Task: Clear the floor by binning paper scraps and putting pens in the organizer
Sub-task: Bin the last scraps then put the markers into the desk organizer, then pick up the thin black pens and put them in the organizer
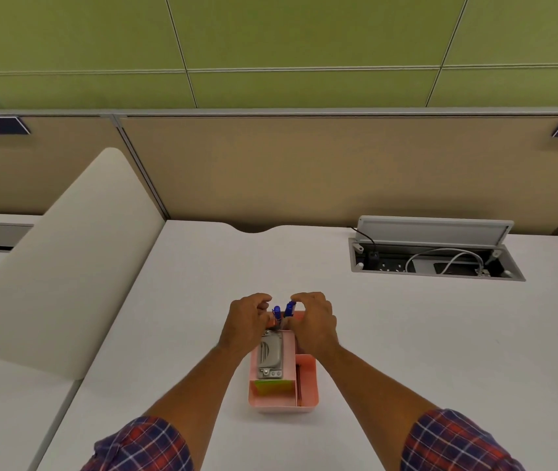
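Observation:
A pink desk organizer (306, 399) stands on the white desk, near the front middle. Two blue-capped pens stand upright in its far compartment: one (275, 312) by my left hand (247, 326), the other (290, 309) by my right hand (315, 322). Both hands hover over that far end with fingers curled around the pens' tops. A grey stapler (270, 356) lies in the middle compartment, and green sticky notes (267, 387) sit in the near one. A thin dark pen (299, 382) lies in the right slot.
An open cable tray (435, 263) with sockets and a white cable sits in the desk at the back right. A cream divider panel (63, 263) bounds the desk on the left. Tan partition walls rise behind.

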`<state>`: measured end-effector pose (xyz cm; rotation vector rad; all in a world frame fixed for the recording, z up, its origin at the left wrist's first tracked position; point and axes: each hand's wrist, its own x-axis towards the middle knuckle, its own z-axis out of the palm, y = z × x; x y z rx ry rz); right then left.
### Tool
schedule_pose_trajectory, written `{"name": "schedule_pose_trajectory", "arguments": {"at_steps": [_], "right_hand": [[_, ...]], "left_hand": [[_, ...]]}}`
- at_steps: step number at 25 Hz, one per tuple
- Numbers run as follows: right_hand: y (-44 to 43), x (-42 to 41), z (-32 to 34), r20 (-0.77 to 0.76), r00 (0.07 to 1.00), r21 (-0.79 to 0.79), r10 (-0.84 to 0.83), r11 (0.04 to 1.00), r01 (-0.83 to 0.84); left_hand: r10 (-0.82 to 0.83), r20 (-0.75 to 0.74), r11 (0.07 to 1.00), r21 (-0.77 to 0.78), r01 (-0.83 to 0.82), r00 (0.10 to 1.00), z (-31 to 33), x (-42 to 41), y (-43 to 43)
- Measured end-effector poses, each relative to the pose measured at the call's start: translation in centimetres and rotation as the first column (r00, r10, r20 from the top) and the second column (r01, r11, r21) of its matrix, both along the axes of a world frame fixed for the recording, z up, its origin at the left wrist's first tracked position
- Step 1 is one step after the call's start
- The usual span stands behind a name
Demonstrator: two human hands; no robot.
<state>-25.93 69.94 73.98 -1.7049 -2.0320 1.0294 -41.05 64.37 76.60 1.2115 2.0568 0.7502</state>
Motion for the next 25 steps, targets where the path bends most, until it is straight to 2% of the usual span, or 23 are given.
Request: {"name": "schedule_pose_trajectory", "arguments": {"at_steps": [3, 7, 11, 14, 19, 25], "right_hand": [[-1.7, 1.4, 0.5, -0.011, 1.0, -0.001, -0.015, 1.0, 0.015], [-5.9, 3.7, 1.3, 0.057, 0.998, 0.063, -0.039, 0.997, 0.036], [-12.5, 6.6, 2.5, 0.199, 0.98, 0.133, -0.018, 0.991, -0.009], [-18.2, 9.3, 2.6, 0.273, 0.962, 0.205, -0.006, 0.977, -0.052], [-28.3, 13.8, 1.6, 0.347, 0.937, 0.276, -0.027, 0.958, -0.074], [-39.3, 21.2, -0.4, 0.405, 0.913, 0.21, -0.039, 0.976, -0.051]], "left_hand": [[0.024, -0.029, 1.0, 0.005, -0.024, 0.999, 0.9, 0.4, -2.1], [-0.039, -0.233, 0.998, 0.029, 0.047, 0.972, 2.2, 1.9, -6.9], [-0.17, -0.416, 0.984, -0.029, 0.174, 0.893, 2.8, 4.4, -12.8], [-0.258, -0.49, 0.964, -0.069, 0.258, 0.833, 2.1, 6.6, -17.5], [-0.317, -0.547, 0.935, -0.043, 0.352, 0.775, 0.0, 10.8, -26.6], [-0.442, -0.52, 0.886, -0.123, 0.448, 0.731, -3.1, 17.1, -36.2]]}}
